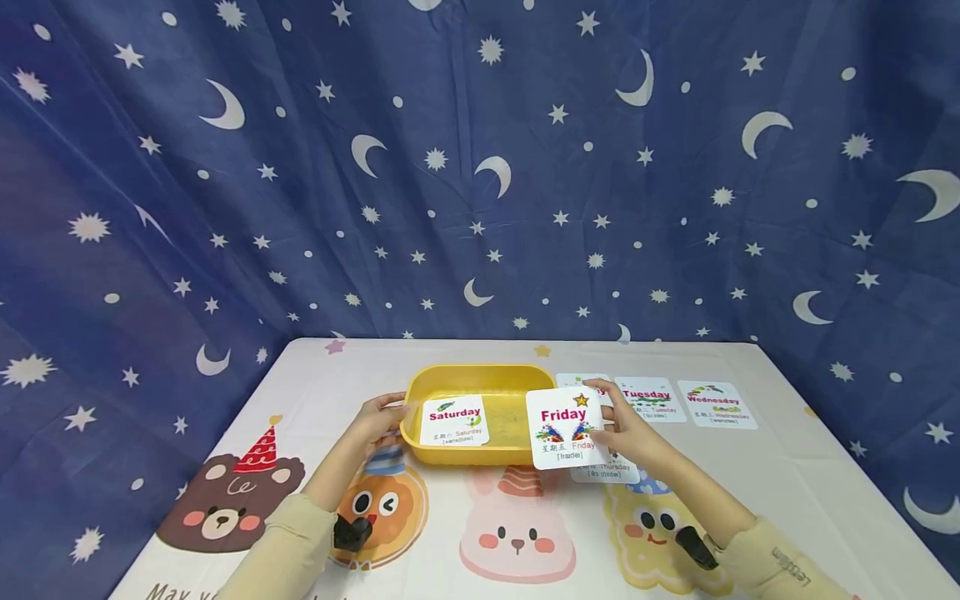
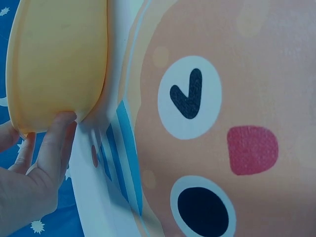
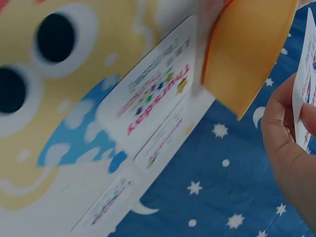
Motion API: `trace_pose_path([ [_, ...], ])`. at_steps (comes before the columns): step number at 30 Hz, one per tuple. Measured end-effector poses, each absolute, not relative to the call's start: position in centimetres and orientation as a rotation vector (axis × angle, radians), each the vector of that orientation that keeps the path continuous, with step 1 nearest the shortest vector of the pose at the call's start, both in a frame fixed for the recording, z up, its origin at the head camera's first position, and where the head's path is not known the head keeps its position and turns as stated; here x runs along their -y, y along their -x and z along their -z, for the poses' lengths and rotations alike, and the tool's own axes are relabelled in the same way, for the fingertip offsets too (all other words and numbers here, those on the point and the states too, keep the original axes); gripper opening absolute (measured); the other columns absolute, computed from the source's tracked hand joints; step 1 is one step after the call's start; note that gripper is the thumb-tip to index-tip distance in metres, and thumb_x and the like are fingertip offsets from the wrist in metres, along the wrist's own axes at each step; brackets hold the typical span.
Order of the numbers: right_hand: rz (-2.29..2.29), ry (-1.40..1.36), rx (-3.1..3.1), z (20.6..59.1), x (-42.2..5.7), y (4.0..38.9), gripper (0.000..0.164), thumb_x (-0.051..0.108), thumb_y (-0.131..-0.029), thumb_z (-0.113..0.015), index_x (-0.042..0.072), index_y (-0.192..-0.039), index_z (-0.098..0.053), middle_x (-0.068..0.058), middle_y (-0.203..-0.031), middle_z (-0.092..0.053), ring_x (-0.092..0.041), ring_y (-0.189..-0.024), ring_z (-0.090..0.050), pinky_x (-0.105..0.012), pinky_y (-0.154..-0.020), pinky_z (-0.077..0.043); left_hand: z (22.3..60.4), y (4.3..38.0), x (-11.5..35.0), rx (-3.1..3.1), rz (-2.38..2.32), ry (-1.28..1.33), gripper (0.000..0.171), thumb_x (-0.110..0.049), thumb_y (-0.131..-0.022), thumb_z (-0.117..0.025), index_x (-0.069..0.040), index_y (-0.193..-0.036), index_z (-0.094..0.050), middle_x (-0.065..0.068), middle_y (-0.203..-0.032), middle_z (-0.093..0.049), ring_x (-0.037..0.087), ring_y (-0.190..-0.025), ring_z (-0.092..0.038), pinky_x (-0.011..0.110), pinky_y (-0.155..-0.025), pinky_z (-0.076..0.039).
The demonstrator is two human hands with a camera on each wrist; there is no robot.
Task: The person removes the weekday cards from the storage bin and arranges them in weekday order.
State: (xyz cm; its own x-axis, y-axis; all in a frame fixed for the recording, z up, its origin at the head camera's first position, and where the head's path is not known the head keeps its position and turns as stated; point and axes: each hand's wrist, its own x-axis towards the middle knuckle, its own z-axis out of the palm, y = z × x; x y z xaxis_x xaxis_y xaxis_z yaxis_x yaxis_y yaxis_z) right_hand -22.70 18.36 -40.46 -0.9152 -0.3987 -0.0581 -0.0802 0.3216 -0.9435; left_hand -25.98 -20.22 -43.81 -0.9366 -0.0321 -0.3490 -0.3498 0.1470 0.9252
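Observation:
My right hand (image 1: 624, 427) pinches a white "Friday" card (image 1: 566, 442) between thumb and fingers. The card is held up over the right end of a yellow plastic tray (image 1: 472, 456), its printed face towards the head camera. Inside the tray, on the left, lies a "Saturday" card (image 1: 453, 423). At the tray's left end my left hand (image 1: 381, 422) grips the rim; the left wrist view has its fingers (image 2: 61, 126) against the tray's end. Just beneath the right hand lies a "Thursday" card (image 3: 150, 91), partly covered in the head view by the Friday card.
Behind the right hand, a "Tuesday" card (image 1: 649, 400) and a "Wednesday" card (image 1: 717, 405) lie on the table, beside another card (image 1: 573, 380) that is partly hidden. A white tablecloth (image 1: 750, 517) with cartoon animals covers the table. A blue star-patterned curtain (image 1: 525, 250) hangs behind.

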Motion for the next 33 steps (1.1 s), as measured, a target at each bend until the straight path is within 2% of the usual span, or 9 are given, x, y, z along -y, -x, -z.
trace_pose_path([
  [10, 1.584, 0.365, -2.348, 41.1, -23.0, 21.9, 0.074, -0.009, -0.088, -0.05, 0.006, -0.146, -0.008, -0.037, -0.124, -0.049, -0.022, -0.088, -0.065, -0.029, -0.063, -0.055, 44.1, 25.9, 20.2, -2.185, -1.868, 0.382, 0.044, -0.009, -0.098, -0.046, 0.0, -0.14, -0.038, 0.029, -0.135, -0.046, 0.019, -0.09, -0.066, 0.03, -0.069, -0.06],
  [19, 1.521, 0.214, -2.392, 42.8, -27.8, 22.1, 0.072, -0.007, -0.086, -0.047, 0.0, -0.144, -0.004, -0.037, -0.117, -0.052, -0.02, -0.085, -0.066, -0.032, -0.066, -0.056, 43.7, 25.8, 20.2, -2.18, -1.869, 0.361, 0.045, -0.008, -0.098, -0.046, 0.001, -0.141, -0.037, 0.029, -0.136, -0.045, 0.024, -0.094, -0.065, 0.03, -0.07, -0.06],
  [24, 1.48, 0.19, -2.405, 43.4, -30.1, 22.7, 0.069, -0.005, -0.088, -0.046, 0.0, -0.142, -0.004, -0.026, -0.107, -0.058, -0.012, -0.078, -0.062, -0.029, -0.064, -0.052, 43.6, 25.8, 20.3, -2.19, -1.855, 0.351, 0.047, -0.008, -0.098, -0.046, 0.001, -0.142, -0.035, 0.029, -0.136, -0.044, 0.027, -0.1, -0.064, 0.03, -0.07, -0.059],
  [27, 1.469, 0.208, -2.393, 43.8, -31.0, 23.0, 0.07, -0.004, -0.087, -0.046, 0.0, -0.143, -0.004, -0.015, -0.103, -0.06, -0.012, -0.077, -0.061, -0.028, -0.063, -0.051, 43.6, 25.8, 20.3, -2.182, -1.861, 0.36, 0.046, -0.008, -0.097, -0.046, 0.0, -0.142, -0.035, 0.029, -0.137, -0.044, 0.024, -0.096, -0.065, 0.029, -0.068, -0.059],
  [30, 1.457, 0.165, -2.389, 43.9, -31.4, 23.2, 0.072, -0.004, -0.086, -0.047, 0.0, -0.143, -0.003, -0.015, -0.101, -0.059, -0.012, -0.076, -0.059, -0.026, -0.062, -0.049, 43.5, 25.7, 20.2, -2.173, -1.872, 0.358, 0.046, -0.007, -0.097, -0.046, 0.001, -0.142, -0.035, 0.03, -0.137, -0.043, 0.022, -0.094, -0.065, 0.03, -0.069, -0.059],
  [33, 1.437, 0.086, -2.393, 44.0, -31.7, 23.3, 0.073, -0.005, -0.085, -0.046, -0.003, -0.143, -0.002, -0.02, -0.105, -0.058, -0.013, -0.077, -0.058, -0.026, -0.062, -0.049, 43.5, 25.7, 20.1, -2.173, -1.876, 0.357, 0.046, -0.007, -0.098, -0.046, 0.001, -0.142, -0.035, 0.03, -0.137, -0.043, 0.022, -0.094, -0.065, 0.031, -0.07, -0.06],
])
